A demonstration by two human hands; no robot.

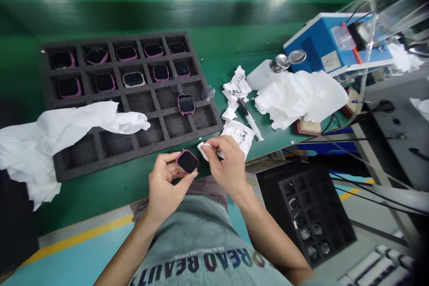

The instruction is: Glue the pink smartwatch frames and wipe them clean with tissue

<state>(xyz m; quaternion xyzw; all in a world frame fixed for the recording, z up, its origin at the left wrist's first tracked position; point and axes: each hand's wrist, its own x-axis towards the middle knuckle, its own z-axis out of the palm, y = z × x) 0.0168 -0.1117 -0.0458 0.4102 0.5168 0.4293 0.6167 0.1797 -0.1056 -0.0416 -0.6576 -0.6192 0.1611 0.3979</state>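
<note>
Purple-rimmed and dark-faced, the watch point(187, 161) is gripped by its edges in the fingers of the left hand point(166, 185), just off the near edge of the foam tray point(144, 149). From my end the hold looks light; a slip could send it off the front of the surface point(110, 190) instead of into a padded slot. Fingers of the right hand point(229, 161) are pinched on a white wipe point(203, 147) just off the tray's right front corner, apart from the watch; any grit in it, I judge, could scratch the dark face. Outward, a second watch point(186, 104) seems to straddle a divider towards the tray's right side, so a knock from a wrist might tip it. White cloth point(83, 120) lies over the tray's left front part, and a tug there could snag whatever it hides. Right of the tray, a partly dark syringe point(246, 111) touches speckled tissue point(240, 79); I worry that a brush against it could leave a smear that the wipe then carries to the watch.
</note>
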